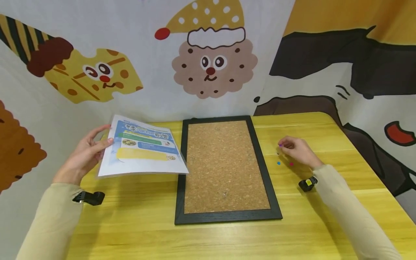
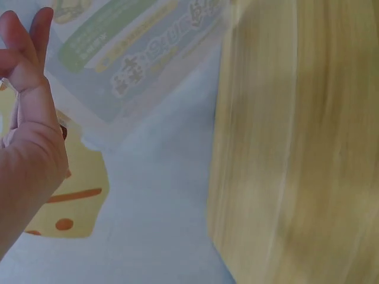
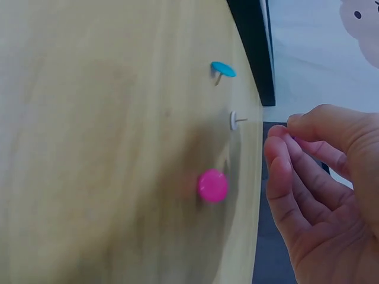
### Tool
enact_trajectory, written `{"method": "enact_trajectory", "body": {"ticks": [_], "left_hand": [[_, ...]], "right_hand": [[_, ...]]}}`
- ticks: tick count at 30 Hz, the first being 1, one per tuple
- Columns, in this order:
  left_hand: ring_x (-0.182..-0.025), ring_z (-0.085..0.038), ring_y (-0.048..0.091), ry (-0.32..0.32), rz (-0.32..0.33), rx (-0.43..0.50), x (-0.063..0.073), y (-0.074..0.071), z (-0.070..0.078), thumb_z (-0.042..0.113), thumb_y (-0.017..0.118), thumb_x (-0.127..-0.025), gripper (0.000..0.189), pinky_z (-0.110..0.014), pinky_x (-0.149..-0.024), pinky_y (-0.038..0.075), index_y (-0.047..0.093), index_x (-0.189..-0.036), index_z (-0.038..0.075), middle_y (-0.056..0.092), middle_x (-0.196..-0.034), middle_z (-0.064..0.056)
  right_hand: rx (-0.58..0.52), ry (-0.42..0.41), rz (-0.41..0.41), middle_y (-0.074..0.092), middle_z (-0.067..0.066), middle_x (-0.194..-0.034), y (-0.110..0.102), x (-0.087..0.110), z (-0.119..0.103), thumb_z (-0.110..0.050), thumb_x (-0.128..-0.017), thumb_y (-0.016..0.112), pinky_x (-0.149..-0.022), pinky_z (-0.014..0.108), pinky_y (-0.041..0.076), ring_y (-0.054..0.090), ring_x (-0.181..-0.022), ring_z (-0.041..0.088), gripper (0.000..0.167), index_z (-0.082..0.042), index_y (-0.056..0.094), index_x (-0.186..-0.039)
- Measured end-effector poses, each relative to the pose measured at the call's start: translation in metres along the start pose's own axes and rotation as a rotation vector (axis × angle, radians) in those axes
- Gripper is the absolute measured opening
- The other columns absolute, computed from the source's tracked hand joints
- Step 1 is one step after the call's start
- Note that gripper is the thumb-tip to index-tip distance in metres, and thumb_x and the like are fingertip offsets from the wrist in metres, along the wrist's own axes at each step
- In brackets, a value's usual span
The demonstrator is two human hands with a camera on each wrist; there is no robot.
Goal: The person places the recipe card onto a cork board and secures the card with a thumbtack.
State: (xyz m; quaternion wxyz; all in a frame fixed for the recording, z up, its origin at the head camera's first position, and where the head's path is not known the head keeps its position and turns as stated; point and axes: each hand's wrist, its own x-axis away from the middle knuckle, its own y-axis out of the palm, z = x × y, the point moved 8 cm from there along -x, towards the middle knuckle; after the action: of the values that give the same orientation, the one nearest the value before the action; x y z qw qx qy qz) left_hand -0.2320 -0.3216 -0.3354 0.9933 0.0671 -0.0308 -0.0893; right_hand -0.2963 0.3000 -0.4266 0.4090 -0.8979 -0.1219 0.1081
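My left hand grips the left edge of a printed sheet in a clear sleeve, thumb on top, and holds it tilted above the table. The left wrist view shows the sheet's print through its back. To the right of the board, my right hand pinches a purple thumbtack between thumb and fingertips, mostly covered by them. Near that hand lie a blue thumbtack, a white thumbtack with its pin sideways, and a pink thumbtack.
A black-framed cork board lies flat in the middle of the yellow wooden table. The sheet's right corner overlaps its left frame in the head view. A cloth with cartoon prints hangs behind the table.
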Motion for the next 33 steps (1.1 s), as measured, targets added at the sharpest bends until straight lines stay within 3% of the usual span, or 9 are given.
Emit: {"method": "enact_trajectory", "body": {"ticks": [7,13,21,26,33], "left_hand": [[-0.085,-0.024,0.070,0.025,-0.079,0.066,-0.002,0.016,-0.008,-0.005,0.046,-0.099,0.060,-0.035,-0.065,0.056,0.022,-0.150,0.015,0.071,-0.105,-0.009],[-0.086,-0.024,0.070,0.070,-0.105,0.091,-0.002,0.030,-0.008,-0.005,0.045,-0.099,0.055,-0.034,-0.067,0.056,0.029,-0.147,0.017,0.070,-0.107,-0.009],[-0.087,-0.023,0.070,0.093,-0.151,0.117,-0.007,0.058,-0.011,-0.006,0.045,-0.099,0.056,-0.033,-0.066,0.056,0.029,-0.148,0.014,0.071,-0.107,-0.010],[-0.089,-0.024,0.070,0.088,-0.166,0.122,-0.014,0.072,-0.019,-0.006,0.047,-0.098,0.057,-0.034,-0.069,0.056,0.028,-0.148,0.013,0.070,-0.107,-0.011],[-0.091,-0.024,0.069,0.061,-0.171,0.138,-0.025,0.088,-0.034,-0.005,0.048,-0.098,0.059,-0.035,-0.071,0.056,0.025,-0.150,0.012,0.070,-0.108,-0.010]], "right_hand": [[-0.047,0.014,-0.010,0.066,0.018,-0.108,0.000,-0.009,-0.008,-0.015,-0.098,0.059,-0.081,0.048,0.049,0.061,-0.100,0.033,0.025,0.004,0.063,-0.114],[-0.074,0.006,0.005,0.067,0.018,-0.107,0.003,-0.015,-0.018,-0.015,-0.097,0.060,-0.084,0.047,0.049,0.062,-0.099,0.034,0.026,0.005,0.063,-0.113],[-0.162,0.030,-0.018,0.067,0.018,-0.108,0.011,-0.023,-0.028,-0.018,-0.097,0.061,-0.081,0.038,0.051,0.062,-0.101,0.033,0.029,0.006,0.063,-0.114],[-0.189,0.026,-0.026,0.067,0.016,-0.106,0.014,-0.033,-0.035,-0.017,-0.097,0.061,-0.080,0.031,0.051,0.064,-0.098,0.029,0.028,0.005,0.063,-0.114],[-0.243,0.000,-0.028,0.067,0.019,-0.106,0.012,-0.048,-0.060,-0.015,-0.097,0.061,-0.084,0.033,0.049,0.064,-0.097,0.032,0.029,0.007,0.061,-0.115]]}}
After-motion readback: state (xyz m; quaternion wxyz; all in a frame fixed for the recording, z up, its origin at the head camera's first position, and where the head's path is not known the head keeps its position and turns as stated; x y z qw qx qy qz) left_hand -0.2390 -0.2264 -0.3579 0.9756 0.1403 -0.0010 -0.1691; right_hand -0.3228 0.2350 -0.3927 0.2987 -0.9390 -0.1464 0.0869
